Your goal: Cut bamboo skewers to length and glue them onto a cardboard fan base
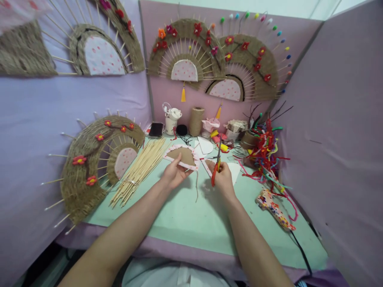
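My left hand (pixel 175 172) is closed on a half-round cardboard piece (pixel 183 156), its thumb on the brown face. Pink-and-white cloth is folded over the cardboard's edge, and a thin cord (pixel 196 187) hangs beneath it. In my right hand (pixel 224 179) is a pair of scissors (pixel 216 171) with orange-red handles, blades pointing up and away. A second cloth-edged cardboard piece (pixel 208 165) shows just left of the right hand, partly covered by it; I cannot tell whether the hand touches it. White paper pieces (pixel 205 145) lie behind the hands.
A bundle of thin sticks (pixel 140 169) lies left, beside a twine-wrapped fan (pixel 80 171). A glue gun (pixel 275 209) rests at right, its cable running off the front. Twine (pixel 196 121), a white cup (pixel 171 121) and tangled pipe cleaners (pixel 266 149) stand at the back.
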`<state>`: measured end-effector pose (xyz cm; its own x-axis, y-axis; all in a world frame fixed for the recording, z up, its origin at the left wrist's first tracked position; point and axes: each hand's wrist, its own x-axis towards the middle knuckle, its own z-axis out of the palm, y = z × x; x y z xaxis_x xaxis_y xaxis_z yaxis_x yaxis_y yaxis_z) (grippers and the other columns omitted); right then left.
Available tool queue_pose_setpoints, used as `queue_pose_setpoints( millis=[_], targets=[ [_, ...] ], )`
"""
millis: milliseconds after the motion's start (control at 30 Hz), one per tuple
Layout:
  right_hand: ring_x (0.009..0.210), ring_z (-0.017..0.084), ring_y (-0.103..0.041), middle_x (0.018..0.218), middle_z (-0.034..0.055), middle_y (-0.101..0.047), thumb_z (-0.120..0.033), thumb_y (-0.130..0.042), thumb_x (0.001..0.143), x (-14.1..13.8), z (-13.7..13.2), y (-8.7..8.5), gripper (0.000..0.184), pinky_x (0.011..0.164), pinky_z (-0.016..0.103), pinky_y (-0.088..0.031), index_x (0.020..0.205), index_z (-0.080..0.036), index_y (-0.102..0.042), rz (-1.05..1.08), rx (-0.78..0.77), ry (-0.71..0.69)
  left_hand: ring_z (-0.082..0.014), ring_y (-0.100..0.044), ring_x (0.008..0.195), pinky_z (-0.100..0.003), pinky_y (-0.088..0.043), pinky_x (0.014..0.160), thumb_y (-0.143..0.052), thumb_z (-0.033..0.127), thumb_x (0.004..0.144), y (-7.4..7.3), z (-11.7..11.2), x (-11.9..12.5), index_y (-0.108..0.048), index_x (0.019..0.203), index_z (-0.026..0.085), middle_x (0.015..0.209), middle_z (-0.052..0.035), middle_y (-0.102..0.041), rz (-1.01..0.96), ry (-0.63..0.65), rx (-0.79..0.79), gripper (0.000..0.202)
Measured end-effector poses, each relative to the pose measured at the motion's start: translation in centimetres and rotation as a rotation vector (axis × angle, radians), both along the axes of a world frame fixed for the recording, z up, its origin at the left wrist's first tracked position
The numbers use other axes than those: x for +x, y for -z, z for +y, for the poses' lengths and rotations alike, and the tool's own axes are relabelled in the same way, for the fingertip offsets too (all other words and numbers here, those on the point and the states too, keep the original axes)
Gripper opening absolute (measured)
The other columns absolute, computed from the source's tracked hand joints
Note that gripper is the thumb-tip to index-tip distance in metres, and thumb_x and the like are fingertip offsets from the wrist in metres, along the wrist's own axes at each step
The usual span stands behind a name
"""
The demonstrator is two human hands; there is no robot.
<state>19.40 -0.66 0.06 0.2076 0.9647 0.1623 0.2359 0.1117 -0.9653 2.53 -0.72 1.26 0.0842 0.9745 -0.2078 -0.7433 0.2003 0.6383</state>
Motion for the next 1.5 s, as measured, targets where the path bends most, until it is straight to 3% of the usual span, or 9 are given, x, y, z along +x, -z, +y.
queue_pose_setpoints(
  millis=[233, 367, 733, 933, 1167, 1500],
  targets=[
    [0.084, 0.024, -0.056, 0.095, 0.0074, -0.060, -0.052, -0.065, 0.073, 0.2, -1.1, 1.2, 0.044, 0.069, 0.033, -0.043, 0.099, -0.020, -0.052, -0.542, 0.203, -0.020, -0.0154, -0.067, 0.081, -0.035, -0.056, 0.080, -0.065, 0.032, 0.082, -1.1, -0.1, -1.1, -0.063, 0.102, 0.018, 0.096, -0.0055, -0.071, 0.063, -0.222, 0.094, 0.025],
    [0.090, 0.026, -0.056, 0.099, 0.0096, -0.061, -0.045, -0.063, 0.076, 0.8, -0.9, 1.9, 0.037, 0.072, 0.034, -0.042, 0.103, -0.020, -0.055, -0.731, 0.295, -0.020, -0.0135, -0.066, 0.074, -0.031, -0.056, 0.074, -0.064, 0.030, 0.081, -1.2, -0.1, -1.1, -0.064, 0.097, 0.016, 0.088, -0.0044, -0.071, 0.116, -0.280, 0.132, 0.021],
    [0.090, 0.026, -0.058, 0.099, 0.0092, -0.064, -0.053, -0.066, 0.074, 0.9, -0.9, 2.2, 0.041, 0.071, 0.034, -0.042, 0.099, -0.022, -0.059, -0.814, 0.304, -0.007, -0.0159, -0.068, 0.073, -0.032, -0.057, 0.071, -0.067, 0.037, 0.077, 0.1, 0.8, -1.5, -0.063, 0.093, 0.015, 0.079, -0.0042, -0.070, 0.285, -0.359, 0.076, 0.027],
    [0.085, 0.025, -0.060, 0.092, 0.0061, -0.066, -0.053, -0.065, 0.076, 0.7, -1.1, 2.3, 0.038, 0.065, 0.032, -0.040, 0.100, -0.024, -0.062, -0.846, 0.244, -0.035, -0.0156, -0.067, 0.073, -0.032, -0.058, 0.069, -0.065, 0.040, 0.078, 0.0, 0.8, -1.3, -0.063, 0.091, 0.015, 0.083, -0.0051, -0.070, 0.363, -0.424, 0.100, 0.028],
    [0.080, 0.026, -0.062, 0.087, 0.0064, -0.068, -0.056, -0.064, 0.077, 0.4, -1.2, 2.2, 0.038, 0.059, 0.032, -0.037, 0.098, -0.024, -0.064, -0.924, 0.206, -0.010, -0.0168, -0.067, 0.074, -0.034, -0.058, 0.072, -0.065, 0.042, 0.078, -0.1, 0.4, -1.0, -0.063, 0.087, 0.014, 0.079, -0.0056, -0.069, 0.379, -0.416, 0.125, 0.030],
    [0.078, 0.023, -0.063, 0.082, 0.0062, -0.068, -0.052, -0.055, 0.085, -0.4, -2.3, 0.9, 0.034, 0.055, 0.028, -0.031, 0.102, -0.023, -0.063, -1.112, 0.025, -0.032, -0.0155, -0.066, 0.070, -0.033, -0.057, 0.066, -0.063, 0.039, 0.080, 0.2, 0.7, -1.0, -0.062, 0.088, 0.014, 0.079, -0.0053, -0.068, 0.381, -0.452, 0.069, 0.026]
  ],
)
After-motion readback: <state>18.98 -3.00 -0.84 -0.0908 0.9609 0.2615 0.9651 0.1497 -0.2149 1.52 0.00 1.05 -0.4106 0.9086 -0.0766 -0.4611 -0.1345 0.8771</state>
